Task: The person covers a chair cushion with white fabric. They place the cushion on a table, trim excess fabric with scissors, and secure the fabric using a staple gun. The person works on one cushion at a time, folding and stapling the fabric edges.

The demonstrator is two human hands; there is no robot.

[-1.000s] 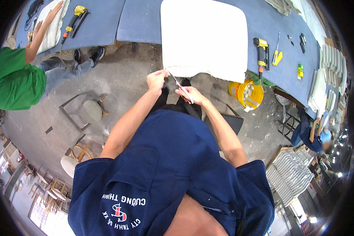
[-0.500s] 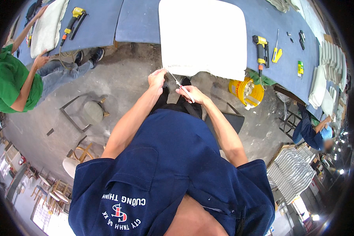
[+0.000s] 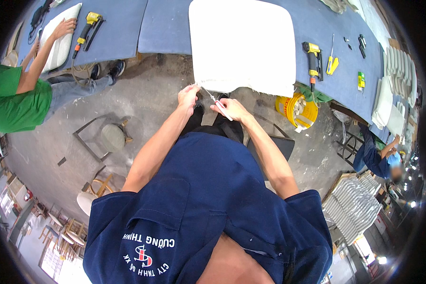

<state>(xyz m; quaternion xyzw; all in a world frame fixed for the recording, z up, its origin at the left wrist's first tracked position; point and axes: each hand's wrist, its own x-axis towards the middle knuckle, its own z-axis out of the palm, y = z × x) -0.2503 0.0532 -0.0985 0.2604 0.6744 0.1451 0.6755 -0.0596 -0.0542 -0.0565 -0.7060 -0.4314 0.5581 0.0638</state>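
Overhanging the near edge of the table (image 3: 168, 26), the white seat pad (image 3: 244, 45) looks light and soft over something stiff, best held by its sides; the left hand (image 3: 188, 96) seems to pinch its frayed corner, the right hand (image 3: 233, 109) grips scissors (image 3: 223, 109); below the table's edge, a yellow bucket (image 3: 282, 107) holds pale scraps (image 3: 298, 106).

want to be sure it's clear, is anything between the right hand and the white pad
Only the scissors, which the right hand holds pointing toward the near left corner of the pad, beside the left hand. Nothing else visible stands between.
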